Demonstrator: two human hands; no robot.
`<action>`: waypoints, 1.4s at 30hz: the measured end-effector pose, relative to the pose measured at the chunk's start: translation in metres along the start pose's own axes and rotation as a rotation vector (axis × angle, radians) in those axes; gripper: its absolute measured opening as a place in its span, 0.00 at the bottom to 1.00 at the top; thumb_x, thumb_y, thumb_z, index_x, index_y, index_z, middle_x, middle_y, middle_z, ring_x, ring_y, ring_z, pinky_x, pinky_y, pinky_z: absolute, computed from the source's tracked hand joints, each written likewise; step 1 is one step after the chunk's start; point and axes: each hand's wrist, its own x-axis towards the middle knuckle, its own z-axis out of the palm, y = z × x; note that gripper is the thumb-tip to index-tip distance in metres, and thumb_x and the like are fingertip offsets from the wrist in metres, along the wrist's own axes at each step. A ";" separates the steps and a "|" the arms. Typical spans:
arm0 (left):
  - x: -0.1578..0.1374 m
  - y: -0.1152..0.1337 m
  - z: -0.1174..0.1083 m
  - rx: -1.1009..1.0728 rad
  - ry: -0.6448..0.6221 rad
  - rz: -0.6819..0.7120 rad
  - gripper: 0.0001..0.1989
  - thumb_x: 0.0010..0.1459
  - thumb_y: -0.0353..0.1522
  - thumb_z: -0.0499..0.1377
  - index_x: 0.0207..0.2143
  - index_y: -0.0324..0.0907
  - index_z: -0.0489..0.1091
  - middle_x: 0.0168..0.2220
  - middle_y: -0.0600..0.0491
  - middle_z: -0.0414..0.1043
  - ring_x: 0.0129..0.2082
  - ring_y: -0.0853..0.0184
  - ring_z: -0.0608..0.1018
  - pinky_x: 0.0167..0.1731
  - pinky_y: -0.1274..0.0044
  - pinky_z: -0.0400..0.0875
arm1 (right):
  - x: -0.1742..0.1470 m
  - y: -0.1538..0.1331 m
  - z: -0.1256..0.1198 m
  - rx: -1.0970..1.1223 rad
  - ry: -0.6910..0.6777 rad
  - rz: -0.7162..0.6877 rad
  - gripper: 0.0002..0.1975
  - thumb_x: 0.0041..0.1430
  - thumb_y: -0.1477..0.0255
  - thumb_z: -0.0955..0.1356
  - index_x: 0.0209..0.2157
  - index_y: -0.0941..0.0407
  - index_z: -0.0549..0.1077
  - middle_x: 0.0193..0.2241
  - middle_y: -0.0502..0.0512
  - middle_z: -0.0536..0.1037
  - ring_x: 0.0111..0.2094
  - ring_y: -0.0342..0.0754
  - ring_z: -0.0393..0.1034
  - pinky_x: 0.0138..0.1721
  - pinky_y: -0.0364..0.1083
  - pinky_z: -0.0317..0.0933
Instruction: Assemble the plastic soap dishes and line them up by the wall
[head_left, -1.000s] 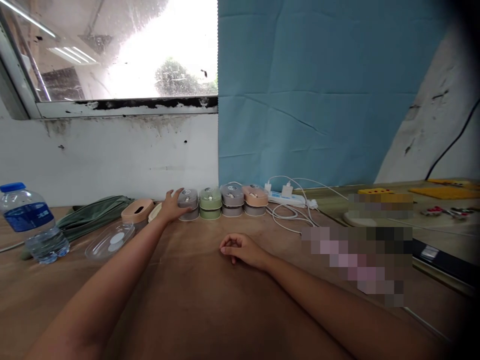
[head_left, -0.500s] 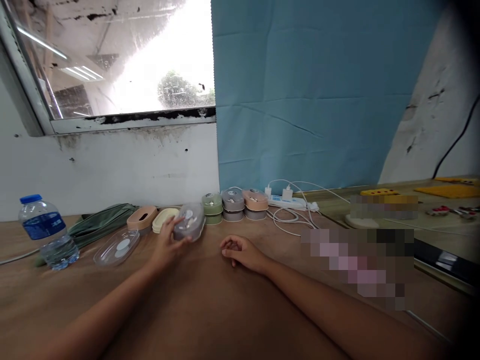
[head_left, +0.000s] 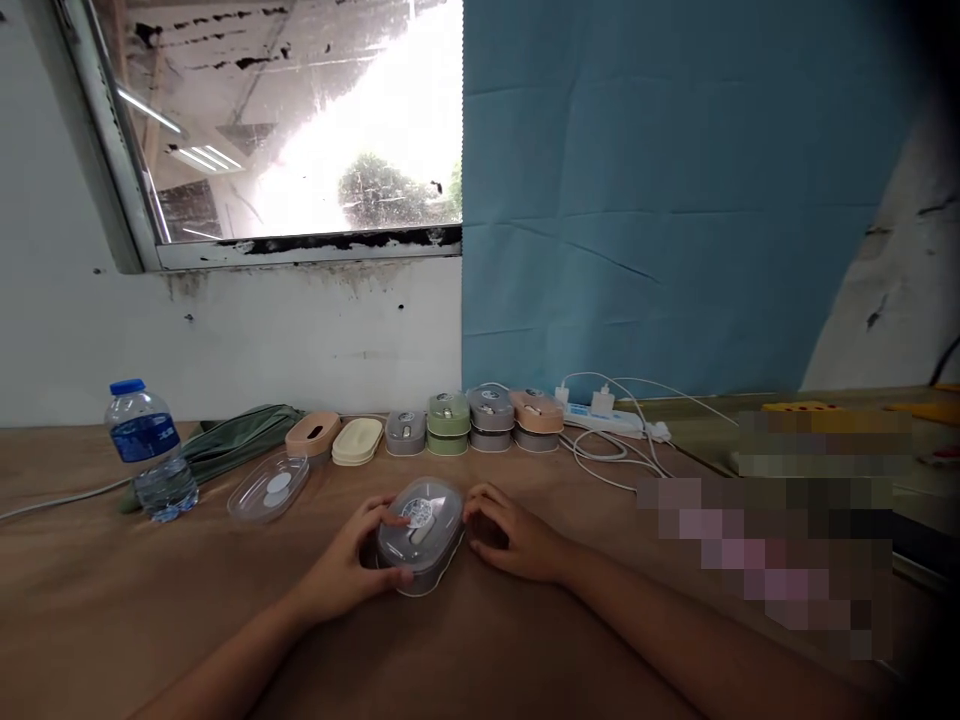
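A grey lunch box (head_left: 420,537) with a clear lid and a round patterned label sits on the brown table in front of me. My left hand (head_left: 352,555) grips it from the left, fingers over the lid's edge and thumb along the near side. Close by its right side is my right hand (head_left: 514,532), fingers curved and apart from the thumb, holding nothing. I cannot tell whether its fingertips touch the box. Behind stand a single grey box (head_left: 406,433), a green stack (head_left: 448,424), a grey stack (head_left: 491,420) and a peach-topped stack (head_left: 538,420).
On the left are a water bottle (head_left: 150,445), a green fabric pouch (head_left: 240,440), a clear lid (head_left: 259,492), a peach box part (head_left: 312,435) and cream lids (head_left: 358,441). A power strip (head_left: 611,420) with white cables (head_left: 607,458) lies at the back right.
My left hand has brought the grey lunch box from the back row toward me and to the right. My right hand is now beside the box, and the view has shifted left.
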 end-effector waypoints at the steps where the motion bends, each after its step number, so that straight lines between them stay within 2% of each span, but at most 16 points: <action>1: 0.000 -0.001 0.000 -0.008 0.005 0.005 0.22 0.44 0.38 0.64 0.42 0.44 0.65 0.55 0.46 0.51 0.56 0.59 0.58 0.52 0.71 0.58 | 0.000 -0.002 -0.001 -0.040 -0.020 -0.033 0.12 0.50 0.77 0.64 0.39 0.55 0.65 0.41 0.56 0.64 0.40 0.46 0.62 0.42 0.45 0.60; 5: 0.000 -0.006 -0.001 0.005 0.045 0.015 0.22 0.44 0.40 0.63 0.43 0.45 0.64 0.48 0.49 0.56 0.51 0.61 0.62 0.49 0.72 0.60 | 0.001 -0.009 -0.004 -0.157 -0.099 -0.171 0.15 0.53 0.79 0.61 0.44 0.56 0.65 0.43 0.58 0.67 0.43 0.47 0.63 0.45 0.46 0.60; 10: 0.000 -0.006 -0.003 0.026 0.052 -0.072 0.24 0.48 0.42 0.60 0.46 0.46 0.59 0.41 0.52 0.59 0.38 0.67 0.67 0.40 0.74 0.63 | 0.001 -0.008 -0.001 -0.341 -0.081 -0.302 0.20 0.55 0.78 0.59 0.51 0.55 0.61 0.46 0.59 0.68 0.46 0.48 0.63 0.47 0.49 0.59; 13: 0.000 -0.004 -0.002 -0.027 0.065 -0.065 0.25 0.48 0.41 0.60 0.46 0.46 0.56 0.42 0.52 0.59 0.39 0.67 0.67 0.41 0.74 0.63 | 0.000 -0.006 0.001 -0.448 -0.047 -0.359 0.24 0.56 0.78 0.58 0.55 0.56 0.57 0.48 0.60 0.67 0.49 0.50 0.61 0.48 0.50 0.58; 16: 0.000 -0.004 0.000 -0.074 0.072 -0.046 0.28 0.47 0.40 0.61 0.48 0.46 0.54 0.46 0.50 0.58 0.44 0.65 0.66 0.44 0.72 0.62 | 0.000 -0.007 0.002 -0.528 -0.053 -0.382 0.23 0.57 0.77 0.58 0.56 0.57 0.56 0.48 0.61 0.67 0.46 0.50 0.63 0.46 0.49 0.60; 20: 0.000 -0.007 0.004 -0.167 0.030 -0.100 0.29 0.52 0.42 0.56 0.52 0.44 0.49 0.43 0.50 0.62 0.42 0.64 0.68 0.44 0.71 0.62 | 0.000 -0.007 0.001 -0.568 -0.099 -0.405 0.21 0.58 0.77 0.58 0.54 0.57 0.60 0.47 0.61 0.69 0.40 0.50 0.66 0.41 0.49 0.61; 23: -0.002 -0.003 0.003 -0.063 0.044 -0.112 0.29 0.51 0.43 0.56 0.52 0.43 0.51 0.44 0.49 0.63 0.45 0.62 0.67 0.46 0.70 0.60 | 0.001 -0.006 0.000 -0.539 -0.136 -0.398 0.17 0.58 0.76 0.58 0.49 0.54 0.65 0.44 0.59 0.71 0.38 0.49 0.66 0.40 0.48 0.60; 26: -0.002 0.002 -0.002 0.040 0.121 -0.129 0.23 0.55 0.44 0.51 0.49 0.41 0.55 0.38 0.50 0.66 0.40 0.62 0.69 0.43 0.69 0.62 | 0.001 -0.005 0.000 -0.483 -0.165 -0.385 0.15 0.57 0.76 0.59 0.45 0.56 0.68 0.42 0.59 0.71 0.38 0.49 0.65 0.40 0.48 0.60; 29: 0.003 -0.002 -0.011 0.061 0.242 -0.119 0.17 0.60 0.43 0.42 0.39 0.40 0.61 0.33 0.51 0.68 0.36 0.64 0.70 0.41 0.70 0.63 | 0.001 -0.005 -0.001 -0.422 -0.163 -0.373 0.14 0.56 0.78 0.59 0.43 0.57 0.68 0.41 0.60 0.71 0.39 0.48 0.65 0.41 0.47 0.60; 32: 0.009 -0.017 -0.018 0.070 0.350 -0.139 0.12 0.58 0.39 0.46 0.34 0.40 0.60 0.32 0.52 0.66 0.33 0.66 0.70 0.36 0.72 0.66 | 0.000 -0.004 0.000 -0.382 -0.148 -0.366 0.13 0.54 0.79 0.59 0.42 0.57 0.67 0.40 0.60 0.70 0.39 0.47 0.64 0.42 0.46 0.60; 34: 0.011 -0.029 -0.020 0.068 0.436 -0.162 0.10 0.55 0.35 0.51 0.37 0.40 0.58 0.33 0.52 0.64 0.30 0.69 0.70 0.32 0.74 0.67 | 0.000 -0.004 0.001 -0.375 -0.142 -0.368 0.13 0.54 0.80 0.59 0.41 0.57 0.66 0.40 0.60 0.70 0.40 0.47 0.64 0.41 0.46 0.60; 36: 0.011 -0.036 -0.021 0.119 0.496 -0.154 0.12 0.52 0.31 0.53 0.39 0.39 0.57 0.36 0.51 0.62 0.28 0.70 0.70 0.32 0.75 0.68 | 0.000 -0.003 0.001 -0.369 -0.141 -0.372 0.13 0.53 0.81 0.59 0.41 0.58 0.66 0.40 0.59 0.69 0.40 0.47 0.64 0.41 0.45 0.60; 39: 0.010 -0.033 -0.019 0.343 0.487 -0.033 0.14 0.51 0.29 0.53 0.42 0.41 0.60 0.44 0.48 0.60 0.37 0.66 0.71 0.41 0.70 0.66 | 0.000 -0.003 0.002 -0.364 -0.148 -0.372 0.13 0.53 0.81 0.59 0.41 0.58 0.66 0.40 0.60 0.69 0.40 0.47 0.64 0.41 0.45 0.60; 42: 0.009 -0.025 -0.017 0.565 0.375 0.138 0.20 0.52 0.27 0.53 0.48 0.44 0.60 0.52 0.47 0.58 0.52 0.59 0.62 0.52 0.64 0.55 | 0.000 -0.004 0.001 -0.370 -0.151 -0.374 0.13 0.54 0.80 0.59 0.41 0.58 0.66 0.40 0.60 0.69 0.40 0.47 0.64 0.41 0.45 0.60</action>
